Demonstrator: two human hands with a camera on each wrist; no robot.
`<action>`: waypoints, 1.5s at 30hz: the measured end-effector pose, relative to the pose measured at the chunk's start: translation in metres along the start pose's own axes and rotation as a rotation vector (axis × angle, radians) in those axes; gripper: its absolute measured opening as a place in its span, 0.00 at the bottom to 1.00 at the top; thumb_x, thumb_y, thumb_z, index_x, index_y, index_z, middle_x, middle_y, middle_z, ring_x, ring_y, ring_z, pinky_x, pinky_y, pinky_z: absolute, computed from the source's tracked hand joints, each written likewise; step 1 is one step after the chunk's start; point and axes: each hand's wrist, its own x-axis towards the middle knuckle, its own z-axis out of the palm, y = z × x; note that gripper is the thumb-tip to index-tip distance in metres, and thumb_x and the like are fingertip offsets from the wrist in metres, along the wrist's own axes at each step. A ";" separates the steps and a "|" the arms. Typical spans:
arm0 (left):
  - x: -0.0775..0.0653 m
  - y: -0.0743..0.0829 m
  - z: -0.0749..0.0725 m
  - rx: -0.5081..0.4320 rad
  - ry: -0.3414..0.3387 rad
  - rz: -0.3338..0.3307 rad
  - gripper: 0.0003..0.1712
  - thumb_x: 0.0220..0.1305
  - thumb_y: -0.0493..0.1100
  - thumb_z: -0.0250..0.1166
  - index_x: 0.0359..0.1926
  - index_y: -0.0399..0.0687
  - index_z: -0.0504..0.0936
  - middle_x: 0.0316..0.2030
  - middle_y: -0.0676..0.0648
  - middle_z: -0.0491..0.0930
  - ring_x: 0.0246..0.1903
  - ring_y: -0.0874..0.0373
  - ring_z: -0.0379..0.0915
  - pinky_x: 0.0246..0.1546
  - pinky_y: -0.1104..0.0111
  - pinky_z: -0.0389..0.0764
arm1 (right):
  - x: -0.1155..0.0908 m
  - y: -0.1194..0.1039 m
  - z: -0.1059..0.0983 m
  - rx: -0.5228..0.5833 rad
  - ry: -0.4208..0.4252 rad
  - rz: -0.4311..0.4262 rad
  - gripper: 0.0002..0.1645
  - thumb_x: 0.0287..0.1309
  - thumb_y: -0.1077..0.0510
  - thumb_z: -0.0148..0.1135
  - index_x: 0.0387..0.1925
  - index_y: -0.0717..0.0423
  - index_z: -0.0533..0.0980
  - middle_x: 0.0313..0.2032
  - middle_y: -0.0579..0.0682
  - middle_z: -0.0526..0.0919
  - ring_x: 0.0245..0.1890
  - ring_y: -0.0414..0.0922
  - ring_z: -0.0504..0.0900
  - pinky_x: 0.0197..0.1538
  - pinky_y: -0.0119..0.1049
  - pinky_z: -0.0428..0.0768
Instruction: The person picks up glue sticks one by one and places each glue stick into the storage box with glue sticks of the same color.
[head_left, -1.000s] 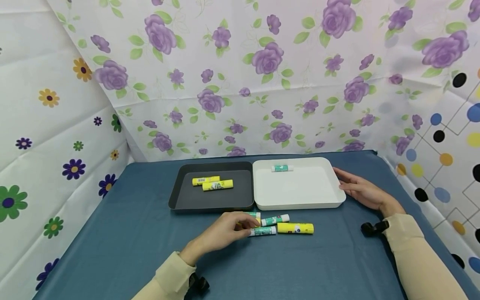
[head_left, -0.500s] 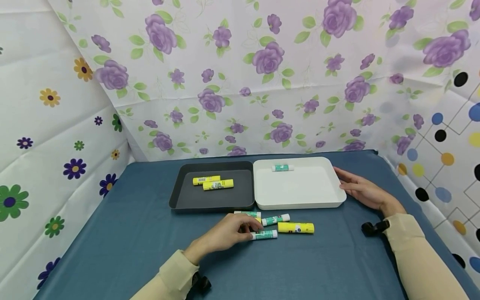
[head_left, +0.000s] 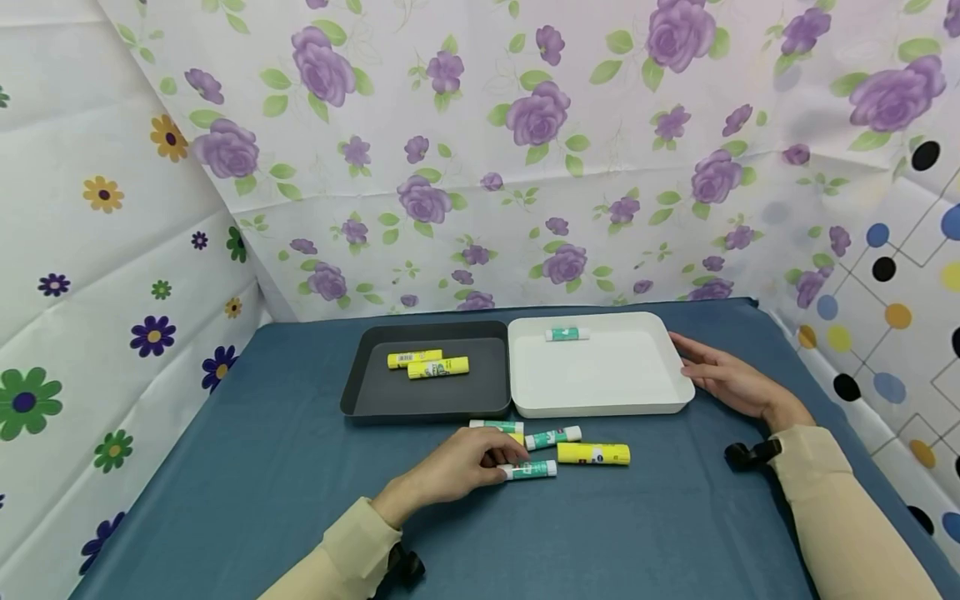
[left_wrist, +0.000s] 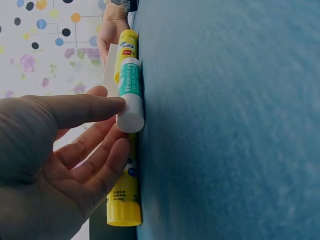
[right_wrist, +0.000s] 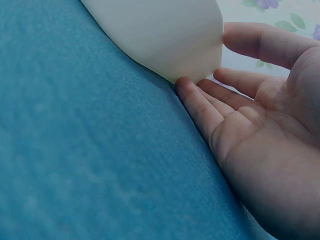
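In the head view, my left hand is at the white-and-green glue stick lying nearest me. The left wrist view shows its thumb and fingers pinching the stick's white end. Beside and partly behind this hand are a second green glue stick, a third and a mostly covered yellow one. A larger yellow glue stick lies to the right. My right hand touches the white tray at its right side with extended fingertips, seen also in the right wrist view.
A dark grey tray adjoins the white tray on the left, with two yellow glue sticks inside. One green glue stick lies near the white tray's back rim. Blue cloth covers the table; patterned sheets hang behind and beside it.
The nearest green glue stick has shifted slightly toward me with my left hand, uncovering more of the green stick behind it. My right hand stays at the white tray.
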 end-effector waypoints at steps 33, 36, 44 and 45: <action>0.000 -0.001 0.005 0.087 -0.032 0.005 0.19 0.72 0.38 0.69 0.60 0.57 0.86 0.50 0.58 0.84 0.49 0.69 0.79 0.48 0.71 0.81 | 0.002 0.001 -0.002 -0.002 0.008 0.001 0.44 0.82 0.61 0.46 0.85 0.47 0.35 0.84 0.52 0.30 0.80 0.36 0.46 0.65 0.21 0.68; -0.001 -0.003 0.005 0.069 -0.030 0.010 0.19 0.72 0.38 0.69 0.60 0.58 0.86 0.50 0.59 0.84 0.48 0.69 0.79 0.47 0.71 0.81 | 0.002 0.002 -0.002 0.004 0.007 0.002 0.44 0.82 0.61 0.46 0.85 0.47 0.35 0.83 0.53 0.29 0.81 0.39 0.43 0.64 0.21 0.68; -0.004 -0.006 0.002 -0.059 0.000 -0.005 0.18 0.72 0.38 0.68 0.59 0.56 0.87 0.49 0.59 0.85 0.45 0.69 0.79 0.46 0.72 0.82 | 0.002 0.002 -0.001 0.014 0.014 0.010 0.44 0.82 0.61 0.46 0.85 0.47 0.34 0.83 0.53 0.28 0.82 0.52 0.30 0.64 0.21 0.68; -0.004 -0.006 0.001 -0.065 0.004 -0.002 0.17 0.72 0.38 0.68 0.59 0.56 0.87 0.49 0.59 0.85 0.45 0.69 0.80 0.45 0.71 0.82 | 0.002 0.002 -0.001 0.014 0.016 0.011 0.44 0.82 0.61 0.47 0.85 0.47 0.34 0.83 0.53 0.28 0.82 0.53 0.30 0.64 0.21 0.68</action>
